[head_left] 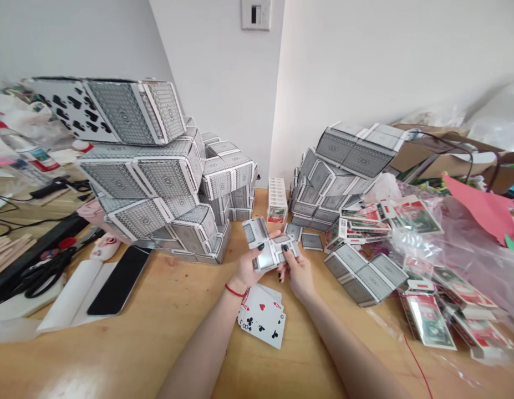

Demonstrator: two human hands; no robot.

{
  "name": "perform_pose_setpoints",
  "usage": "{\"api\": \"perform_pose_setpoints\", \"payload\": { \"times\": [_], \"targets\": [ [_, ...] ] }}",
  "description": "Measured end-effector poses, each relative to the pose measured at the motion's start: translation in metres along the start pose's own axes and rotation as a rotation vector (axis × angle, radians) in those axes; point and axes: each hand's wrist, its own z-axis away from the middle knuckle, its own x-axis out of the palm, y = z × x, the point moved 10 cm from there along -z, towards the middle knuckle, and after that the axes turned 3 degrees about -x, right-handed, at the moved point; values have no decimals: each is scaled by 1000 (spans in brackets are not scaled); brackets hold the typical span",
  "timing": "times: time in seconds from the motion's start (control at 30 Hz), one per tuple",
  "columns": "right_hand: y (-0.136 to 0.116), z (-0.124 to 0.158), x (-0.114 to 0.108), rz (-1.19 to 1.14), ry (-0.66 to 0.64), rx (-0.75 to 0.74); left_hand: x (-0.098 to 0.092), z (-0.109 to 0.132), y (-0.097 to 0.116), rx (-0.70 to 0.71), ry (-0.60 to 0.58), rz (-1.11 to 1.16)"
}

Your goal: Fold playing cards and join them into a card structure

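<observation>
Between my two hands, above the middle of the table, is a small structure of grey-backed playing cards (265, 256). My left hand (249, 270) is closed on its left side, the thumb lying on top. With thumb and fingers, my right hand (296, 269) pinches its right side. Face-up loose playing cards (263, 318) lie fanned on the table just below my hands, with hearts and clubs showing. Just beyond my right hand lie small stacks of grey-backed cards (311, 241).
Tall stacks of boxes built from cards stand at left (165, 172) and right (335, 172), with a single card block (365, 274) nearer. Red-green card packets (429, 318) and plastic wrap litter the right. A phone (119, 280) and scissors (49, 271) lie left; a packet row (277, 199) stands behind.
</observation>
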Motion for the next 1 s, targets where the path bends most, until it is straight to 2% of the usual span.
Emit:
{"api": "perform_pose_setpoints", "payload": {
  "times": [0.13, 0.2, 0.3, 0.4, 0.57, 0.77, 1.0],
  "targets": [
    [-13, -4, -13, -109, 96, -59, 21, 0, -9, -17, -112, -251],
    [-14, -3, -12, -143, 89, -51, 19, 0, -6, 37, -49, -386],
    [-12, -1, 0, -103, 10, -33, 1, 0, 4, 134, 138, -541],
    [-13, 2, 10, -3, -71, -52, -10, -1, 5, 142, 205, -646],
    [-15, 3, 15, 82, -131, -81, -18, -4, 3, 142, 236, -672],
    [-18, 4, 19, 236, -164, -131, -24, -1, 11, 217, 350, -706],
    [-16, 8, 20, 428, -124, -147, -43, -1, 6, 189, 466, -680]
  ]
}}
